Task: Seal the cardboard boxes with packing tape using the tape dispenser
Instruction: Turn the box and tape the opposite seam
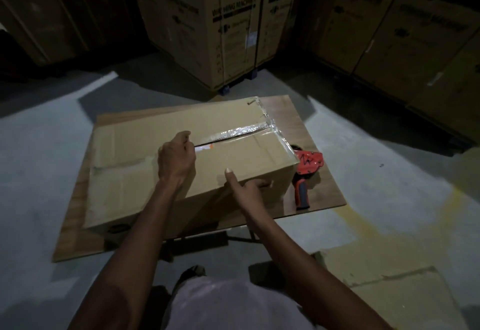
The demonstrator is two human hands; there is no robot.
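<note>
A brown cardboard box (pixel 145 145) lies on a low wooden board (pixel 324 179). Clear tape (pixel 241 132) covers the right part of its top seam and runs down the right edge; the seam gapes a little beside my left hand. My left hand (pixel 176 158) rests on the box top at the seam, fingers curled toward the gap. My right hand (pixel 249 185) holds the near top edge, thumb on the top face and fingers on the front side. A red tape dispenser (pixel 306 171) with a red and grey handle lies on the board, right of the box, untouched.
Tall printed cartons (pixel 220 25) stand close behind the board, with more stacked at the far right (pixel 415 43) and left. Flat cardboard (pixel 389 285) lies on the grey floor at the lower right. My knees and a shoe show at the bottom.
</note>
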